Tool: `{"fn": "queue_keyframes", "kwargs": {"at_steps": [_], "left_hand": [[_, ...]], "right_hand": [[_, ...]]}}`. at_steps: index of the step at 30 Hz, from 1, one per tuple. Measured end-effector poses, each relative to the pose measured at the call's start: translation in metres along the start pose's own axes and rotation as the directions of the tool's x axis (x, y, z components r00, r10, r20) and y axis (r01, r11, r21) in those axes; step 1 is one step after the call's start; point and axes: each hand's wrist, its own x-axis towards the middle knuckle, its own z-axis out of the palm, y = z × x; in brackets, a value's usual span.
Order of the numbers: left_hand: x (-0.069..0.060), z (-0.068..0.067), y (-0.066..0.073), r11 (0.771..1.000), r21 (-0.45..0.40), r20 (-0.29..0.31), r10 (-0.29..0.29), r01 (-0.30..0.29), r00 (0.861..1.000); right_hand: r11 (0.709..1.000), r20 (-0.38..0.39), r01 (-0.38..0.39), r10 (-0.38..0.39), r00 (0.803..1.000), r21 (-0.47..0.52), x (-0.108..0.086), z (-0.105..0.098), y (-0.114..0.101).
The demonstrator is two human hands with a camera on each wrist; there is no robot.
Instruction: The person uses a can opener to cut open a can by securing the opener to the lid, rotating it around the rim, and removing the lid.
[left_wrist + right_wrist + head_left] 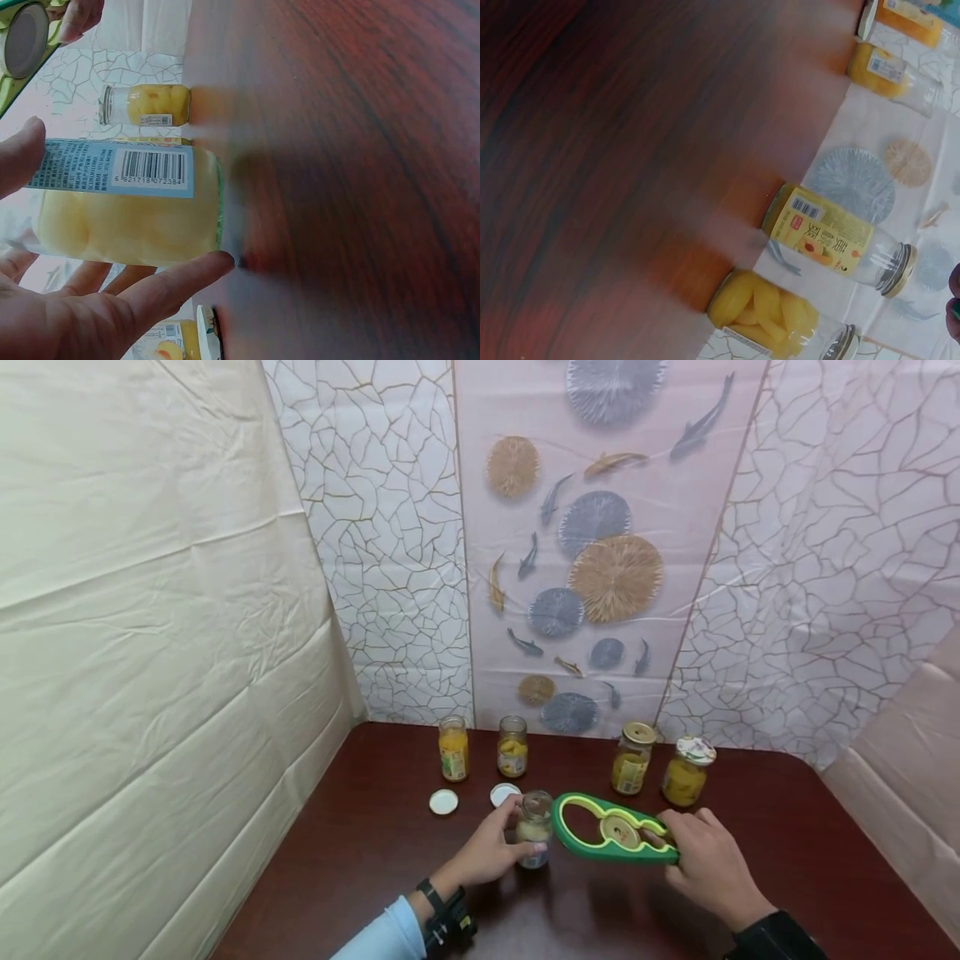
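My left hand point(487, 850) grips a lidless glass jar point(533, 832) of pale fruit pieces. In the left wrist view, this jar point(135, 225) shows a blue label with a barcode, the thumb on one side and the fingers on the other. Whether its base touches the table cannot be told. Just to the right, my right hand point(708, 864) holds a green jar opener point(611, 853) by its handle end. A gold lid point(619, 832) sits in one of the opener's rings; the left wrist view shows a round lid face point(25, 41) there too.
Two lidless jars, one orange-filled point(453, 756) and one yellow-filled point(513, 752), stand at the back left. Two white-faced lids, one left point(443, 802) and one right point(504, 793), lie before them. Back right stand a gold-lidded jar point(632, 768) and a patterned-lid jar point(684, 779).
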Motion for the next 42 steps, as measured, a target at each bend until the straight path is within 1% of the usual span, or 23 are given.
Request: {"fn": "queue_keyframes", "kwargs": {"at_steps": [7, 11, 15, 22, 27, 34, 37, 40, 42], "left_hand": [[0.003, 0.003, 0.001, 0.999, 0.027, 0.023, -0.018, 0.017, 1.0], [0.007, 0.006, 0.003, 0.999, 0.047, 0.007, -0.019, 0.018, 1.0], [0.014, 0.011, 0.005, 0.999, 0.043, -0.004, -0.007, 0.007, 1.0], [0.031, 0.022, 0.007, 0.997, 0.074, -0.014, 0.013, -0.012, 1.0], [0.045, 0.028, 0.004, 0.996, 0.089, -0.012, 0.029, -0.028, 1.0], [0.071, 0.03, -0.005, 0.985, 0.161, -0.008, 0.062, -0.06, 0.998], [0.078, 0.031, -0.007, 0.979, 0.191, -0.008, 0.07, -0.067, 0.998], [0.083, 0.033, -0.009, 0.973, 0.215, -0.001, 0.087, -0.085, 0.996], [0.087, 0.034, -0.013, 0.967, 0.226, 0.01, 0.115, -0.115, 0.993]], "right_hand": [[1.0, 0.019, -0.015, 0.015, 1.0, -0.009, -0.002, 0.004, -0.004], [1.0, 0.016, -0.016, 0.016, 1.0, -0.01, -0.002, 0.004, -0.003], [1.0, 0.014, -0.017, 0.017, 1.0, -0.011, -0.003, 0.004, -0.001], [1.0, 0.013, -0.004, 0.004, 1.0, -0.016, -0.004, 0.004, 0.0], [1.0, 0.024, -0.008, 0.008, 1.0, -0.026, -0.004, 0.004, 0.0], [1.0, 0.02, 0.005, -0.004, 1.0, -0.03, -0.003, 0.006, 0.001], [1.0, 0.023, 0.005, -0.005, 1.0, -0.025, -0.004, 0.007, 0.0], [1.0, 0.03, 0.01, -0.01, 1.0, -0.019, -0.004, 0.008, -0.002], [1.0, 0.038, 0.014, -0.013, 0.999, -0.02, -0.003, 0.007, -0.003]]}}
